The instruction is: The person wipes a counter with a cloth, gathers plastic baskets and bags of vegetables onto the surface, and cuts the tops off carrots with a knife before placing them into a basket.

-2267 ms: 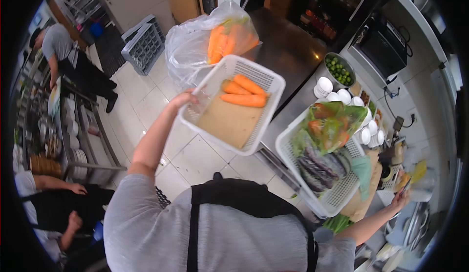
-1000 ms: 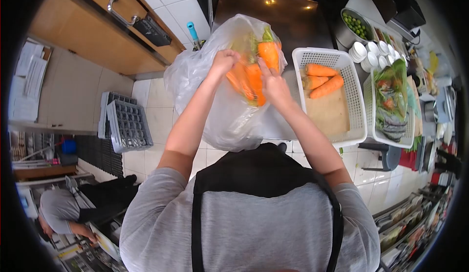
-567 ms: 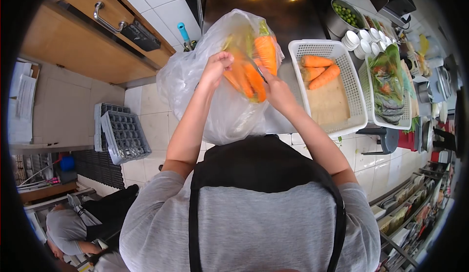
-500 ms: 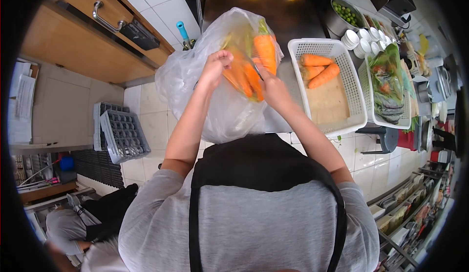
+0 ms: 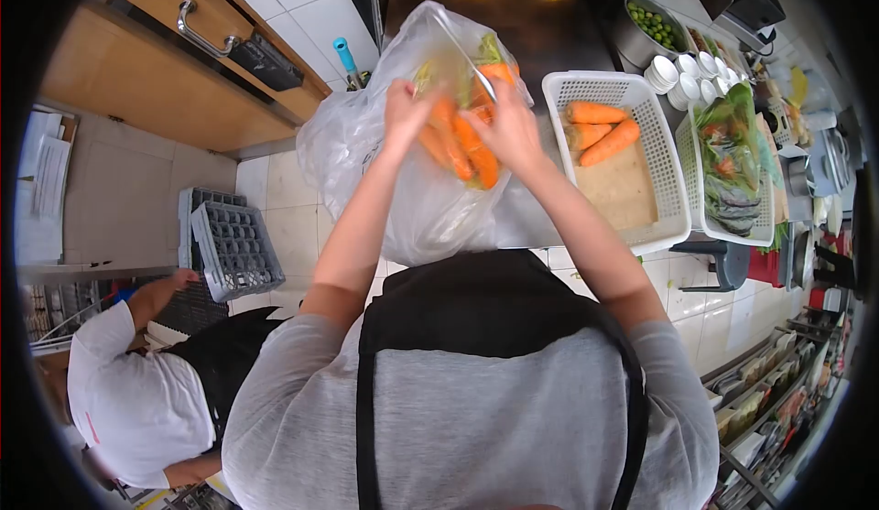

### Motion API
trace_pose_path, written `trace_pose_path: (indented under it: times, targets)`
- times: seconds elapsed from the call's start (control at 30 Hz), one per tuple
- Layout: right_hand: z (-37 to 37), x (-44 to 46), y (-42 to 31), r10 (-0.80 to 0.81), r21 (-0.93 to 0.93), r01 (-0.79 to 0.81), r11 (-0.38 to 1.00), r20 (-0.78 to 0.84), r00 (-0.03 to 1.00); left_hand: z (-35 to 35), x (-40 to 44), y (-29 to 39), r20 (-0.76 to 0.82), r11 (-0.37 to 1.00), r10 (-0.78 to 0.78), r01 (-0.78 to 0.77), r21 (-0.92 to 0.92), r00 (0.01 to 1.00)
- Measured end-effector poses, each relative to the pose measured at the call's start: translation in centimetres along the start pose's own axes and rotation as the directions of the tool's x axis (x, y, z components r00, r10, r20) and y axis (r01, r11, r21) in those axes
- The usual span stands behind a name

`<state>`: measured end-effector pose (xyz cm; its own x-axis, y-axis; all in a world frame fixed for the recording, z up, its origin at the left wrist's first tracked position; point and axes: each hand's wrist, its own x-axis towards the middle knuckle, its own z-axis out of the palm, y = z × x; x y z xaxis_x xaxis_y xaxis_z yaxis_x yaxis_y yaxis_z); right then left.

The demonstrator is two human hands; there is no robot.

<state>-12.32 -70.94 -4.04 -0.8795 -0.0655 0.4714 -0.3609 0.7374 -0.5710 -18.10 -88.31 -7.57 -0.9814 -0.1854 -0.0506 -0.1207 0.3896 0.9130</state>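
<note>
A translucent plastic bag [image 5: 352, 135] with several carrots [image 5: 478, 155] in it lies at the centre. My left hand [image 5: 406, 118] is closed at the bag's opening, over the left side of the carrots; its fingertips are partly blurred. In my right hand [image 5: 513, 128] is a knife [image 5: 467, 59], its blade slanting up and left over the bag. The thumb side of this hand reaches down to the carrots. To the right, a white perforated basket [image 5: 673, 180] holds three loose carrots [image 5: 609, 142] on a brown sheet.
Another white basket [image 5: 758, 228] with bagged greens [image 5: 732, 148] stands further right. Beyond it are white cups [image 5: 661, 72] and a metal pot of green fruit [image 5: 632, 48]. A co-worker [image 5: 151, 409] is at lower left, near grey crates [image 5: 238, 252].
The knife and my right hand have risen, the blade now clear above the bag. The carrot basket has gone from my left hand to the table. A co-worker in white has come closer at lower left.
</note>
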Motion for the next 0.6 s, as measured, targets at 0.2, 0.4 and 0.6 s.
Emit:
trace_pose_path:
  times: [0.2,0.4,0.6]
  targets:
    - [2.4,4.8,0.2,-0.098,-0.263,0.122,0.957,0.103,0.990,-1.0,3.3,-1.3,-0.140,0.801,0.458,-0.339,0.494,0.878]
    - [-1.8,9.0,2.9,-0.067,-0.324,0.057,0.944,-0.020,0.998,-3.9,3.0,0.1,-0.133,0.818,0.480,-0.387,0.427,0.867]
    - [2.9,5.9,0.7,-0.089,-0.227,0.107,0.968,0.090,0.992,-1.4,3.4,3.4,-0.089,0.874,0.468,-0.446,0.190,0.879]
